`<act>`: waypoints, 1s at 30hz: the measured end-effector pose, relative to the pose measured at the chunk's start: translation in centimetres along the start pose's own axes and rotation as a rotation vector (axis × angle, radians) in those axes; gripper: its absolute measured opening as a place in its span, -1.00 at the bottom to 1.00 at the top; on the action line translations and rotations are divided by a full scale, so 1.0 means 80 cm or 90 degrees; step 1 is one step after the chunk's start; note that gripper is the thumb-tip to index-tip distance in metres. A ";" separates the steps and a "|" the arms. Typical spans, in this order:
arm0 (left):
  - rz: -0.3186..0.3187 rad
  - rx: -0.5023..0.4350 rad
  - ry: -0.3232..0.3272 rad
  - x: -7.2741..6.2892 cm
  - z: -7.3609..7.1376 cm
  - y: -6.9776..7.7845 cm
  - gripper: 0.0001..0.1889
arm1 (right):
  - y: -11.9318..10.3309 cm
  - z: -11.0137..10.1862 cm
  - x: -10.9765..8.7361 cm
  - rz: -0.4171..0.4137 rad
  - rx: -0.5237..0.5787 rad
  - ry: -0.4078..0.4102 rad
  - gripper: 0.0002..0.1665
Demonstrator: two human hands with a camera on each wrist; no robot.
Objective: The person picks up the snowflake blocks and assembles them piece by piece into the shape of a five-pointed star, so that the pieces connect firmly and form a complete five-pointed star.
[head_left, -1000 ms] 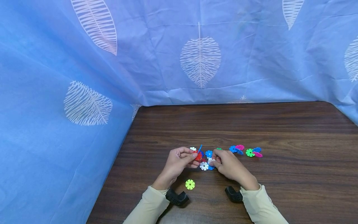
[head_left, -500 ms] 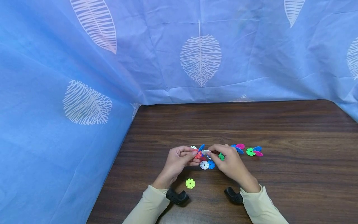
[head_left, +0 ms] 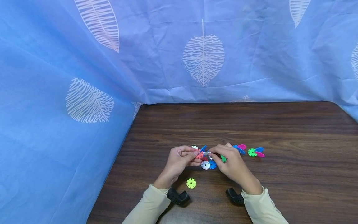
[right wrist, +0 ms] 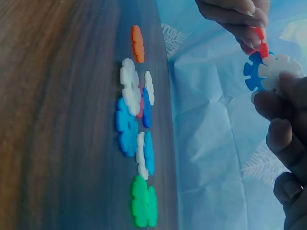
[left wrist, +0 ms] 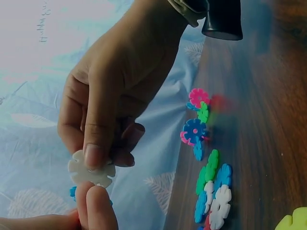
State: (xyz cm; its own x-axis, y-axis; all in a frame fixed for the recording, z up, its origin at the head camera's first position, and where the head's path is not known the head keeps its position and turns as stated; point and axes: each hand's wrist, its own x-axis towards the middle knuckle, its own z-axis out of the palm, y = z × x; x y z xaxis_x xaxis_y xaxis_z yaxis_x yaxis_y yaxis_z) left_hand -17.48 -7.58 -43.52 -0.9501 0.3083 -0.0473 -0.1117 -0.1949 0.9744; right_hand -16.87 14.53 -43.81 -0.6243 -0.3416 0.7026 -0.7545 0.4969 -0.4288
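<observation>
Pinched between thumb and fingers of my left hand (head_left: 179,161) is a red snowflake disc (head_left: 199,154), held above the table. A blue snowflake disc (right wrist: 250,72) stands against the red one at an angle and seems joined to it. My right hand (head_left: 233,160) pinches a white snowflake disc (right wrist: 280,67) by its edge, right up against the blue disc. In the left wrist view the white disc (left wrist: 91,170) covers most of the blue one. Whether white and blue are slotted together, I cannot tell.
Below the hands lie a white disc (head_left: 205,165), a blue disc (head_left: 212,164) and a green disc (head_left: 223,158). A yellow-green disc (head_left: 191,183) rests nearer the front. Joined discs in green, blue and pink (head_left: 252,152) sit to the right. Blue leaf-print cloth (head_left: 167,62) hangs behind.
My right hand has lifted the white disc from among the loose discs and brought it up to the blue disc at my left hand. My left hand has barely moved.
</observation>
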 end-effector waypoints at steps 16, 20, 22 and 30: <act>0.005 -0.024 -0.016 0.000 0.005 -0.005 -0.86 | -0.006 -0.005 -0.001 -0.057 -0.049 0.003 -0.73; -0.006 -0.041 -0.017 0.000 0.009 -0.006 -0.89 | -0.007 -0.001 -0.001 -0.067 -0.008 0.011 -0.70; -0.007 -0.044 -0.013 0.000 0.010 -0.006 -0.90 | -0.007 0.001 0.000 -0.073 0.013 0.016 -0.69; 0.002 -0.049 0.004 -0.004 0.013 -0.004 -0.89 | -0.006 0.001 0.000 -0.054 0.037 -0.013 -0.68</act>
State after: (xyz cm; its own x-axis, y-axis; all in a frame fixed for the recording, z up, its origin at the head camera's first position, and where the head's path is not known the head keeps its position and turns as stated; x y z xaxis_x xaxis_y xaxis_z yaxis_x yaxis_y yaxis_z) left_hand -16.80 -6.65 -43.61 -0.9523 0.3015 -0.0465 -0.1309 -0.2661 0.9550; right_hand -16.52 14.27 -43.66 -0.5609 -0.3969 0.7266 -0.8151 0.4185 -0.4006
